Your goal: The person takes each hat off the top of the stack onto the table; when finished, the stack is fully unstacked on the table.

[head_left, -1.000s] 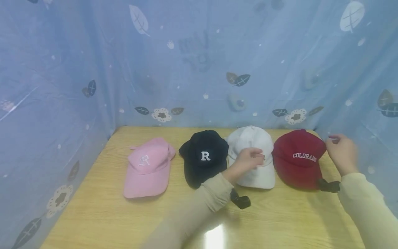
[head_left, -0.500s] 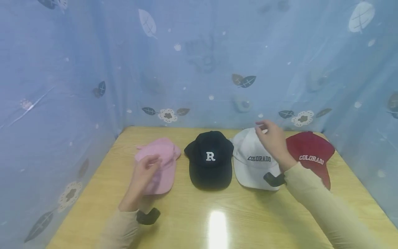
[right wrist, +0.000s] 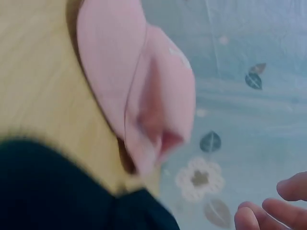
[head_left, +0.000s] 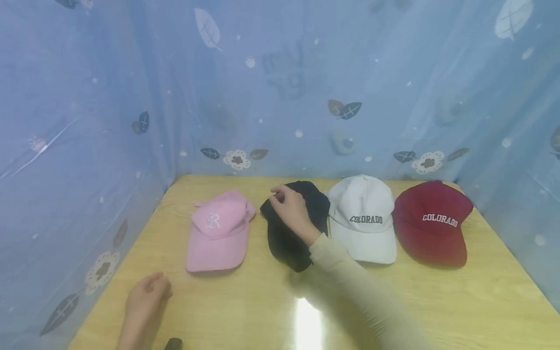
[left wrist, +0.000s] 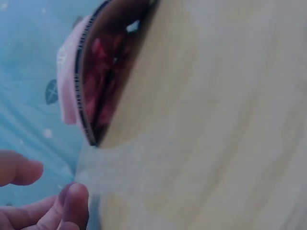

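Observation:
Four caps lie in a row on the wooden table [head_left: 437, 301]: a pink cap [head_left: 217, 231], a black cap [head_left: 286, 245], a white cap [head_left: 365, 218] and a dark red cap [head_left: 430, 221], the last two lettered COLORADO. My right hand [head_left: 283, 200] hovers over the black cap's crown and hides its front; its fingers [right wrist: 273, 208] are loosely bent and hold nothing. In the right wrist view the black cap [right wrist: 57, 191] and pink cap [right wrist: 139, 96] lie below. My left hand [head_left: 150, 288] rests loosely curled on the table near the front left, holding nothing, short of the pink cap [left wrist: 67, 81].
A blue curtain [head_left: 284, 87] printed with leaves and flowers closes in the table at the back and on both sides. Bare tabletop lies in front of the caps. A small black object [head_left: 173, 344] shows at the bottom edge by my left wrist.
My right hand moved left from the white cap's crown to the black cap's crown. My left hand drew back from the pink cap to the table's front left.

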Motion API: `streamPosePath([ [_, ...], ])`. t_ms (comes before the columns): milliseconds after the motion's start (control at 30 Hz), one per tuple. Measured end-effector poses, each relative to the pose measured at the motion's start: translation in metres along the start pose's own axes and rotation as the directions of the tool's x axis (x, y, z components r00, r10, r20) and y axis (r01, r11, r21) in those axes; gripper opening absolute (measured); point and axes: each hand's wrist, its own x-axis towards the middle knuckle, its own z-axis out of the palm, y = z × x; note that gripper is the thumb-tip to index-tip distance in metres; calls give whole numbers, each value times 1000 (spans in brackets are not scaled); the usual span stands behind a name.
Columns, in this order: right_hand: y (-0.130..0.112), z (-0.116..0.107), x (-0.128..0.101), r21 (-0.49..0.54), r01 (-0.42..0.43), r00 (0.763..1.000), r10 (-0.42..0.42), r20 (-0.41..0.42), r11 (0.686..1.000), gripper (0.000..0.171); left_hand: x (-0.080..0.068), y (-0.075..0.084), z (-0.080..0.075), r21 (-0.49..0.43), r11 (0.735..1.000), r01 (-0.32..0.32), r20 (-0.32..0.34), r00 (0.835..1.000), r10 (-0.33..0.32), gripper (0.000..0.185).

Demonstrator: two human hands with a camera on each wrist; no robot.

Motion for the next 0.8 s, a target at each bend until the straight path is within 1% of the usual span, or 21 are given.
streamPosePath([
  [67, -3, 18, 1, 1, -18, 1000, 18, 21, 1000, 24, 2, -2, 5, 13, 1000, -8, 8, 1000, 8, 63],
  [133, -6, 33, 0, 7, -48, 997, 47, 54, 999, 26, 4, -2, 9, 66, 997, -32, 2, 999, 32, 60],
  [267, -12, 56, 3, -20, -83, 988, 85, 126, 996, 28, 9, 2, 14, 18, 1000, -25, -3, 1000, 25, 56],
  [400, -17, 76, 5, -44, -107, 975, 113, 190, 993, 31, 12, 4, 15, -79, 997, -9, 3, 1000, 9, 55],
  [533, -17, 90, 4, -40, -134, 968, 140, 209, 990, 38, 14, 5, 18, -205, 978, 30, 41, 999, -22, 56],
  [600, -16, 95, 5, 4, -157, 966, 152, 211, 988, 43, 17, 7, 20, -254, 966, 47, 62, 998, -32, 56],
  [667, -14, 99, 5, 72, -190, 962, 171, 211, 979, 46, 22, 9, 23, -261, 965, 33, 73, 997, -15, 57],
  [767, -10, 104, 7, 166, -232, 960, 199, 195, 959, 44, 33, 14, 25, -223, 975, -15, 77, 996, 33, 59],
  [800, -9, 105, 7, 187, -238, 961, 203, 187, 953, 42, 36, 16, 26, -215, 976, -21, 76, 996, 38, 59],
])
